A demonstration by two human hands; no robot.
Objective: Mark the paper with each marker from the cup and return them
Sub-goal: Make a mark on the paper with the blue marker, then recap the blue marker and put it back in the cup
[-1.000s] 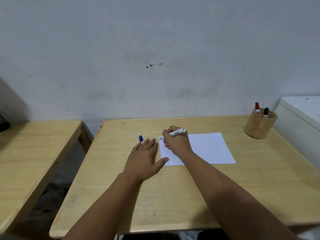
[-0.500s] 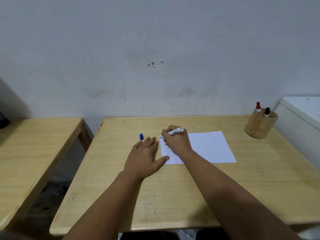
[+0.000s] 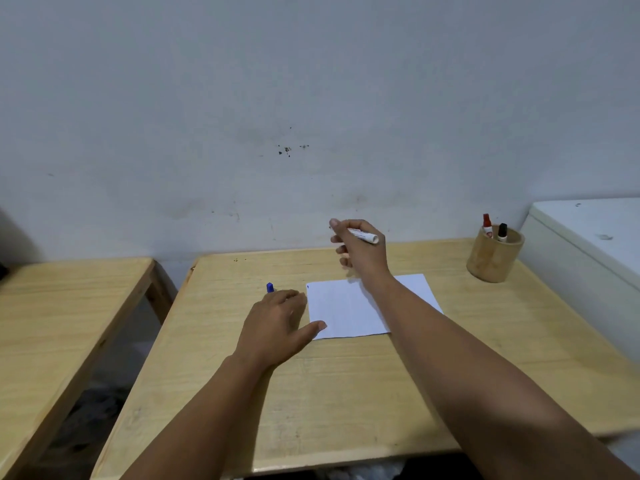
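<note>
Right hand (image 3: 360, 252), raised above the white paper sheet (image 3: 349, 310), pinches an uncapped white-barrelled marker (image 3: 363, 236) lying near-horizontal. Its blue cap (image 3: 270, 287) stands leftward on the wooden bench (image 3: 346, 393), just beyond the flat, empty left hand (image 3: 277, 323), the nearer one.

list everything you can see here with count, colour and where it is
table: 1, light wood, centre
second table: 1, light wood, left
paper: 1, white, on the centre table, tiny blue mark at its far left corner
cup: 1, wooden, far right of the table
red marker: 1, in the cup
black marker: 1, in the cup
blue cap: 1, upright, beside the left fingertips
white marker: 1, held in the air
white box: 1, right edge
left hand: flat on the table, thumb on the paper
right hand: raised over the paper
</note>
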